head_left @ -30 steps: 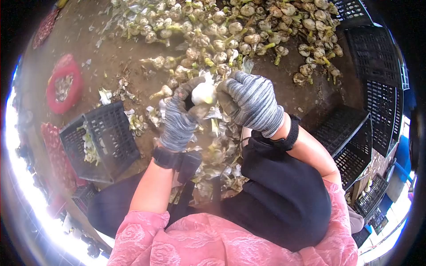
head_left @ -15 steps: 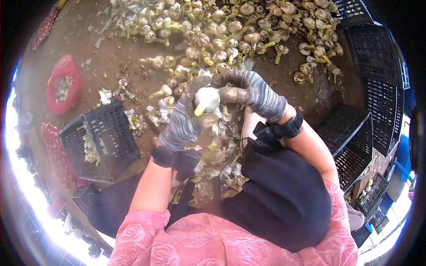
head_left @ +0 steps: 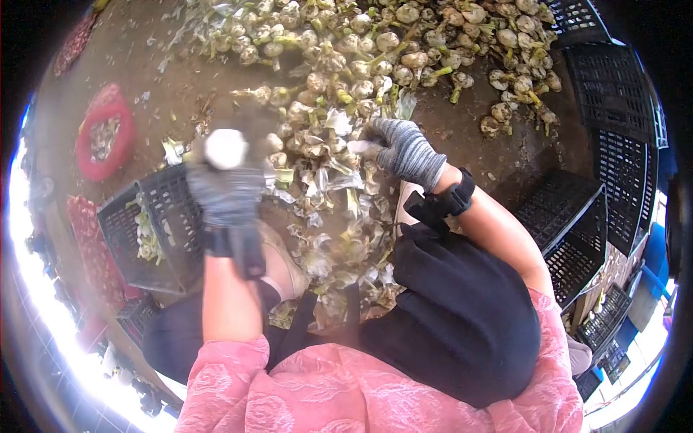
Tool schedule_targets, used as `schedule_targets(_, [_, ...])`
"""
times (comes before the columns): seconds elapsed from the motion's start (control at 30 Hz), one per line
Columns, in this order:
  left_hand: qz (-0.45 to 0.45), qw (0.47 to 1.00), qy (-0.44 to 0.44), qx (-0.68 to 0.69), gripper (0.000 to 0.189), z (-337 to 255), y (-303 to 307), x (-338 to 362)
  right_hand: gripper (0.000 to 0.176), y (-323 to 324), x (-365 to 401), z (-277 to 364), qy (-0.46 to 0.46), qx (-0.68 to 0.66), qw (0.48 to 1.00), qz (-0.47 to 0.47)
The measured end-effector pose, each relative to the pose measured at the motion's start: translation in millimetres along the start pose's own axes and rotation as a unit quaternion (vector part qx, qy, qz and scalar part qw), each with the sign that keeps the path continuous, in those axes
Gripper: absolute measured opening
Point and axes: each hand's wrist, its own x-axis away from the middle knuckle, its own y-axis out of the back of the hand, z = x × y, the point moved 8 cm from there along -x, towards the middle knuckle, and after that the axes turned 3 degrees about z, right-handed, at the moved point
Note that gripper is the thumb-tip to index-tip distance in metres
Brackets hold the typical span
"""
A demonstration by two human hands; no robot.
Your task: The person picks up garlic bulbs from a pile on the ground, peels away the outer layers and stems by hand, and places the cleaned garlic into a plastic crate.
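Observation:
My left hand [head_left: 225,184], in a grey knitted glove and blurred by motion, is closed on a white garlic bulb [head_left: 226,149]. It is beside the upper edge of a black plastic crate [head_left: 177,224] that has some garlic in it. My right hand [head_left: 404,153], gloved in the same grey, is above the scattered peelings [head_left: 339,187]. Its fingers are curled, with something pale at the fingertips that may be peel or a fingertip. Beyond both hands lies a large pile of garlic bulbs [head_left: 386,43] with stems.
Black crates [head_left: 613,86] stand along the right side, with a tilted one [head_left: 559,216] nearer my right arm. At the left are a pink-rimmed mesh bag [head_left: 105,173] and red net sacks [head_left: 94,245]. My shoe [head_left: 285,263] rests below my left hand.
My left hand has moved left with the white bulb, away from my right hand. My right hand has shifted slightly and no longer touches the bulb.

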Motion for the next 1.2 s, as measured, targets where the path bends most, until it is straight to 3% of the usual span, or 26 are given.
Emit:
schedule_targets(0.03, [-0.077,0.992,-0.091,-0.027,0.05,-38,10,1,0.024,-15,-5,-14,0.009,-0.021,0.998,0.065])
schedule_targets(0.07, [-0.002,0.994,-0.106,-0.012,0.041,-65,2,2,0.025,-28,-6,-20,0.019,-0.041,0.99,0.131])
schedule_targets(0.13, [0.016,0.972,-0.216,0.093,0.014,-118,1,13,0.033,-46,6,-8,0.039,-0.089,0.953,0.287])
schedule_targets(0.17, [0.014,0.938,-0.241,0.249,0.012,-149,17,16,0.034,-57,7,-14,0.064,-0.056,0.943,0.323])
schedule_targets(0.23, [-0.036,0.896,-0.414,0.157,0.036,-217,100,36,0.037,-67,11,-19,0.09,-0.045,0.924,0.369])
schedule_targets(0.27, [-0.055,0.914,-0.38,0.129,0.036,-212,114,35,0.037,-64,9,-17,0.099,-0.043,0.928,0.356])
schedule_targets(0.3, [-0.071,0.931,-0.344,0.101,0.036,-207,129,34,0.036,-58,5,-23,0.024,-0.071,0.941,0.331])
schedule_targets(0.33, [-0.115,0.926,-0.323,-0.156,0.035,-196,127,28,0.035,-54,3,-32,-0.052,-0.098,0.947,0.302])
schedule_targets(0.37, [-0.162,0.85,-0.302,-0.399,0.034,-184,124,22,0.031,-48,-2,-39,-0.035,-0.113,0.961,0.251])
schedule_targets(0.4, [-0.194,0.83,-0.223,-0.474,0.026,-150,116,6,0.027,-43,-5,-43,-0.069,-0.142,0.962,0.222])
schedule_targets(0.47, [-0.216,0.747,-0.053,-0.626,0.018,-79,100,-22,0.031,-32,-12,-41,-0.004,-0.14,0.978,0.155])
schedule_targets(0.53, [-0.079,0.684,-0.125,-0.714,0.037,-20,89,-38,0.03,-28,-7,-35,-0.006,-0.154,0.978,0.144])
schedule_targets(0.6, [-0.04,0.533,-0.063,-0.843,0.053,12,103,-64,0.03,-21,-1,-26,-0.011,-0.17,0.977,0.128])
schedule_targets(0.67, [-0.043,0.493,-0.015,-0.869,0.059,24,118,-80,0.03,-16,3,-17,-0.034,-0.206,0.97,0.129])
schedule_targets(0.7, [-0.039,0.447,0.076,-0.891,0.06,31,133,-87,0.03,-15,4,-14,-0.041,-0.246,0.96,0.124])
schedule_targets(0.73, [-0.071,0.473,0.109,-0.872,0.057,31,143,-87,0.03,-16,3,-13,-0.043,-0.247,0.96,0.122])
schedule_targets(0.8, [-0.071,0.444,0.101,-0.887,0.053,32,147,-80,0.028,-12,0,-5,0.004,-0.231,0.968,0.099])
schedule_targets(0.83, [-0.08,0.456,0.096,-0.881,0.049,32,135,-69,0.03,-13,-2,-9,0.006,-0.228,0.969,0.093])
schedule_targets(0.93, [-0.004,0.688,0.171,-0.705,0.046,64,113,-54,0.036,-12,-4,-8,0.029,-0.182,0.981,0.06])
schedule_targets(1.0, [0.097,0.734,0.059,-0.669,0.059,80,65,-34,0.045,-22,-7,-20,-0.013,-0.183,0.98,0.079])
schedule_targets(1.07, [0.227,0.722,-0.081,-0.649,0.076,95,10,-5,0.049,-19,-9,-8,0.038,-0.171,0.984,0.045])
schedule_targets(1.13, [0.293,0.571,-0.23,-0.731,0.089,100,-39,18,0.047,-26,0,10,0.011,-0.307,0.942,0.132])
schedule_targets(1.2, [0.297,0.565,-0.22,-0.738,0.094,103,-47,21,0.044,-15,6,17,0.018,-0.321,0.941,0.104])
